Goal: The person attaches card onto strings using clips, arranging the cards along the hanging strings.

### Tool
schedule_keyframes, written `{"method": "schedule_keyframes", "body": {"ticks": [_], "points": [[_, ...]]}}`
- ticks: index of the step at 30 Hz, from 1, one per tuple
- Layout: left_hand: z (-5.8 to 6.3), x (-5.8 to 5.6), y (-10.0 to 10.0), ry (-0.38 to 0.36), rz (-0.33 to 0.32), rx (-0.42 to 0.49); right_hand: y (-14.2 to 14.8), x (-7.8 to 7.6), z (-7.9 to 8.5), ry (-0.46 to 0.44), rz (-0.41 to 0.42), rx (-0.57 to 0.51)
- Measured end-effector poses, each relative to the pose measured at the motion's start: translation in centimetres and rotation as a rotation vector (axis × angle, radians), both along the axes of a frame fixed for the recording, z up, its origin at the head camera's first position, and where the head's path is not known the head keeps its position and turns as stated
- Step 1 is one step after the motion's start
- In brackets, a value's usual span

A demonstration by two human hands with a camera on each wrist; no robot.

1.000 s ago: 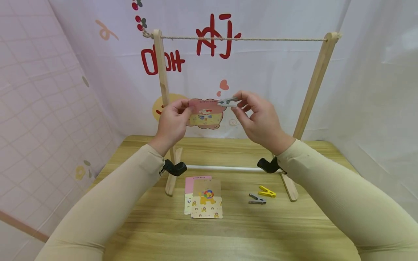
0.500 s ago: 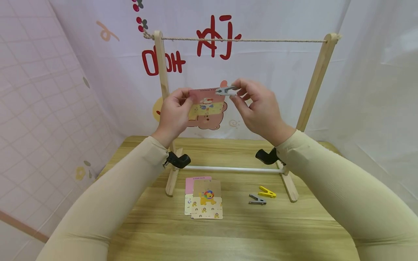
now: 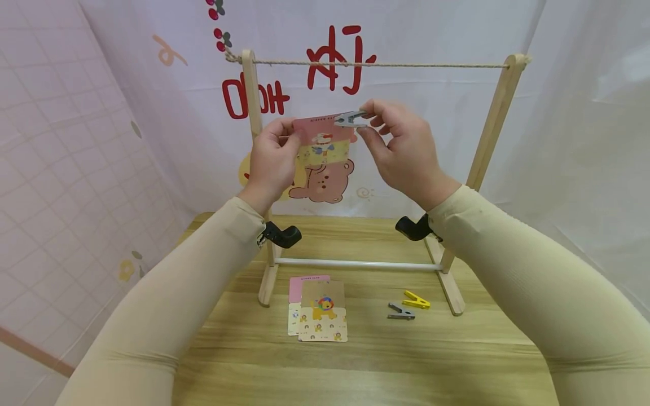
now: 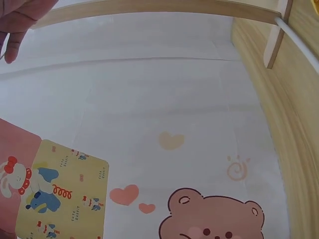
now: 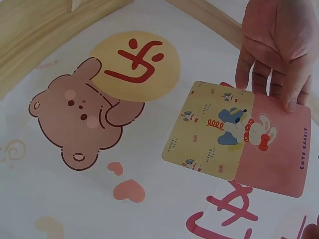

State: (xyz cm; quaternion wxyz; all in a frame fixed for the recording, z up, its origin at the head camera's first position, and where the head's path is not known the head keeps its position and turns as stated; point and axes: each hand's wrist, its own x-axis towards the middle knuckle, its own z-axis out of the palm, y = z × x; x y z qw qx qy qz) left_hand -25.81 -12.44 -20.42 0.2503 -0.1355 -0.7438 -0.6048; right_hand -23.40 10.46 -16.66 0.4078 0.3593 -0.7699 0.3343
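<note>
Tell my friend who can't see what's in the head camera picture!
A person's left hand holds up a rabbit card while the right hand pinches a gray clip at its top corner. Higher up, a rope runs between wooden posts. On the table lie a lion card overlapping a pink-topped card, another gray clip and a yellow clip.

On the pink end of the raised card (image 5: pixel 241 139) that my left hand (image 3: pixel 274 155) pinches, toward twelve o'clock, I read "CUTE RABBIT"; the words recur tiny on its yellow half. Large red characters (image 3: pixel 332 61) mark the white cloth (image 3: pixel 416 34) at twelve; red lettering (image 3: pixel 278 98) sits at eleven, partly behind a post (image 3: pixel 250 96). I can't read either surely. At six, a pink card (image 3: pixel 296 288) bears print too small.
</note>
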Motion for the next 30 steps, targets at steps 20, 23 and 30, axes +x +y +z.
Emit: {"method": "schedule_keyframes", "body": {"ticks": [20, 23, 30], "points": [[3.2, -0.6, 1.5, 0.003, 0.03, 0.111, -1.5, -0.4, 4.1, 0.051, -0.097, 0.057], [3.7, -0.8, 1.7, 0.006, 0.052, 0.113, -1.8, -0.5, 4.7, 0.062, -0.113, 0.063], [4.5, -1.3, 1.7, 0.02, 0.07, 0.14, -2.1, -0.8, 5.7, 0.113, -0.139, 0.093]]}}
